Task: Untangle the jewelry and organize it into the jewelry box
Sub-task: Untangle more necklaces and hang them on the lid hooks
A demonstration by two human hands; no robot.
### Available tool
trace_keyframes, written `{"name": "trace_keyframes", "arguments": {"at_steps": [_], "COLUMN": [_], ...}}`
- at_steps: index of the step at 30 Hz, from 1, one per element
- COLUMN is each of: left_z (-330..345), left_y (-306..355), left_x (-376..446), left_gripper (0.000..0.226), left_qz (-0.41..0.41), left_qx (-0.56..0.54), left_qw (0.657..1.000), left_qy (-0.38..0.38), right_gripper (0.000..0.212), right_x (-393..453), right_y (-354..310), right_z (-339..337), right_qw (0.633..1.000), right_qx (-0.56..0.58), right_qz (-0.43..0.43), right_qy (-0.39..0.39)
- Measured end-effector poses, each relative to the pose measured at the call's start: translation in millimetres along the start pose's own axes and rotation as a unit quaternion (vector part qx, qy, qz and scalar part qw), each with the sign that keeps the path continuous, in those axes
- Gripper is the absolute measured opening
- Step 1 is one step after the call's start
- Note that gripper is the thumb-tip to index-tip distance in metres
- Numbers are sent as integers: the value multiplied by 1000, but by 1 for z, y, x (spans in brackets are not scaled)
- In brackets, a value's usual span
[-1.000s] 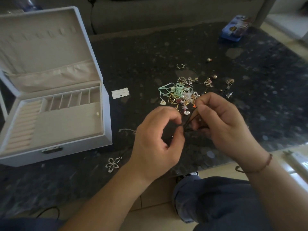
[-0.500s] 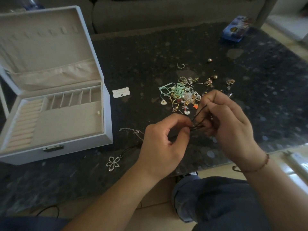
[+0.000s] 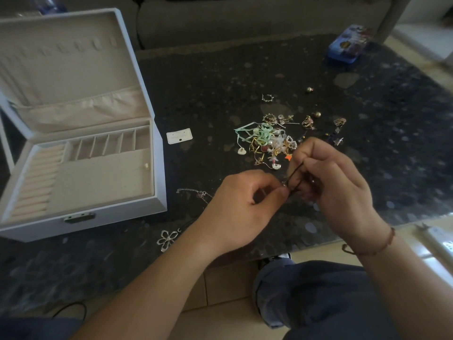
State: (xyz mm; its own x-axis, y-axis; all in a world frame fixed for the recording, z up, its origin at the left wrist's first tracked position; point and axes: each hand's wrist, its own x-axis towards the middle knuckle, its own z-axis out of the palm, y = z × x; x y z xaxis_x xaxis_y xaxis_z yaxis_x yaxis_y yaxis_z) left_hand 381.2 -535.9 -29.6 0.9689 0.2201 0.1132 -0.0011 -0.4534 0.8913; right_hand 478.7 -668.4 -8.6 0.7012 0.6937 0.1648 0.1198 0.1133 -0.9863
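Hands meet above the near tabletop point(image 3: 220, 77): left hand point(image 3: 241, 207) and right hand point(image 3: 335, 185) both pinch a dark cord point(image 3: 294, 174); jewelry box point(image 3: 81, 212) lies open left.

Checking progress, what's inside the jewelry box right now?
The box holds one small pale piece at the big tray's right edge. The slots and ring rolls look bare; the lid pocket hides its contents.

A home living room: sofa point(image 3: 245, 18) behind dark coffee table point(image 3: 220, 77).
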Motion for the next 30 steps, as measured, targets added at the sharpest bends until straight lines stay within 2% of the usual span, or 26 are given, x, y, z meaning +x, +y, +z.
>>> {"name": "trace_keyframes", "arguments": {"at_steps": [6,11,20,24,26,28,30], "left_z": [-3,-6,-6,-9,-11,-15,-21], "left_y": [-3,1,4,5,5,4,3], "left_x": [4,6,7,7,6,5,2], "left_gripper": [28,36,33,32,22,12,13], "left_qz": [-24,-98,-123,-138,-129,-115,-103], "left_qx": [-81,-168,-170,-173,-167,-162,-161], "left_qw": [996,980,977,975,977,980,980], "left_qy": [-11,-51,-43,-20,4,35,62], "right_gripper": [20,19,19,22,23,21,18], "right_x": [1,1,-1,0,2,3,4], "right_y": [4,4,4,7,7,5,4], "right_z": [1,-1,-1,-5,-8,-11,-13], "right_qw": [1000,999,999,998,998,997,994], "right_qx": [10,12,3,-10,-43,-73,-107], "right_qz": [-5,-4,-10,-24,-29,-21,-6], "right_qy": [-25,-31,-44,-50,-47,-25,6]}}
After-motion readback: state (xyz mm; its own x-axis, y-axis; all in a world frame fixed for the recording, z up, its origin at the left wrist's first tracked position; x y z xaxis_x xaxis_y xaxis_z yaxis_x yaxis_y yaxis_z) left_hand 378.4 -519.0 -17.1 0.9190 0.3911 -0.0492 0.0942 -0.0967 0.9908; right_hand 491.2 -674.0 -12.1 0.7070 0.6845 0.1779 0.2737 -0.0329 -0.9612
